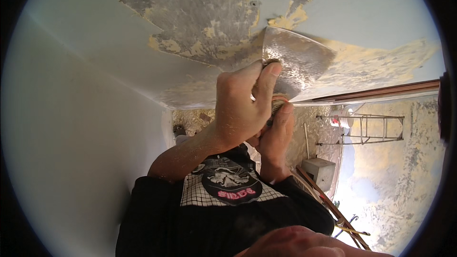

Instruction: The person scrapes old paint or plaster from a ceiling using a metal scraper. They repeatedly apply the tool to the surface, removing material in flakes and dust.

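A broad, flared metal scraper (298, 60) lies with its wide edge against a wall (200, 14) of pale blue paint, broken by bare grey and yellowish patches. My right hand (276, 132) is closed around its handle, the thumb near an orange-red band at the blade's base. Higher up, my left hand (242, 103) grips the near left side of the blade, with fingertips on the metal; some of its fingers are hidden. Dusty specks cover my left hand and forearm. Ragged yellow edges border the grey patch left of the blade, and a narrower stripped strip runs above it.
A smooth pale wall (71, 114) meets the patchy one at my left. Bits of debris litter the floor (300, 125). On the right are a metal ladder (375, 137), a white bucket (344, 117), a pale box (323, 173), long wooden pieces (314, 182) and a brown frame (385, 91).
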The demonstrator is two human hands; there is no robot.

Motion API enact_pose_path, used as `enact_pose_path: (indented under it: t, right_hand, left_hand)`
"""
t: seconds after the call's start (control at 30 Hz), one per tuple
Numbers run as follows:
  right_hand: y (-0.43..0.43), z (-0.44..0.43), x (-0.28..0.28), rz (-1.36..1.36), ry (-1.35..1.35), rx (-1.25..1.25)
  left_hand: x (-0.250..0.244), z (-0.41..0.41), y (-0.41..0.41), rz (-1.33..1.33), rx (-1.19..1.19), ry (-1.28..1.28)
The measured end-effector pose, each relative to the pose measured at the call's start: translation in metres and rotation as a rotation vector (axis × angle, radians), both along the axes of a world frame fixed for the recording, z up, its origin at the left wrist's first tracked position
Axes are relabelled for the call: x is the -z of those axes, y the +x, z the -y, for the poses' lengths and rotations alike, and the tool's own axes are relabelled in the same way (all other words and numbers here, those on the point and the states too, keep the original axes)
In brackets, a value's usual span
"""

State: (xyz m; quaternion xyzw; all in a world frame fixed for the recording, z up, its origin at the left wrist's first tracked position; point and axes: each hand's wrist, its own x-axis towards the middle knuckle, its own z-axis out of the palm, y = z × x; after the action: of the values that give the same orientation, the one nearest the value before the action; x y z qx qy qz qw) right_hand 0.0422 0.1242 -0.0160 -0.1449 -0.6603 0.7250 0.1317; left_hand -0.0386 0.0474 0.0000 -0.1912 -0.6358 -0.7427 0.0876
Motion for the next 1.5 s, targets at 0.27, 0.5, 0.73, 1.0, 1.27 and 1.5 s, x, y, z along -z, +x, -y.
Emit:
enact_pose_path:
  t: [0.27,0.5,0.73,1.0,1.27,1.5]
  right_hand:
    - [-0.007,-0.004,0.018,-0.047,0.181,0.093]
    - [-0.012,-0.005,0.008,-0.050,0.052,0.078]
    - [-0.009,-0.002,-0.002,-0.116,-0.086,-0.012]
    - [-0.012,-0.001,-0.009,-0.148,-0.010,-0.044]
    - [0.000,0.005,-0.002,-0.062,-0.298,-0.045]
    - [0.001,0.006,-0.002,-0.076,-0.088,0.032]
  left_hand:
    - [-0.004,0.002,-0.006,0.014,-0.005,0.041]
    - [-0.019,0.000,-0.017,-0.063,-0.023,0.016]
    - [-0.015,0.000,-0.008,-0.088,-0.079,-0.061]
    - [-0.018,-0.001,-0.007,-0.106,-0.079,-0.083]
    - [-0.017,0.004,-0.005,-0.029,0.060,-0.010]
    - [-0.011,-0.007,-0.006,-0.236,-0.033,0.033]
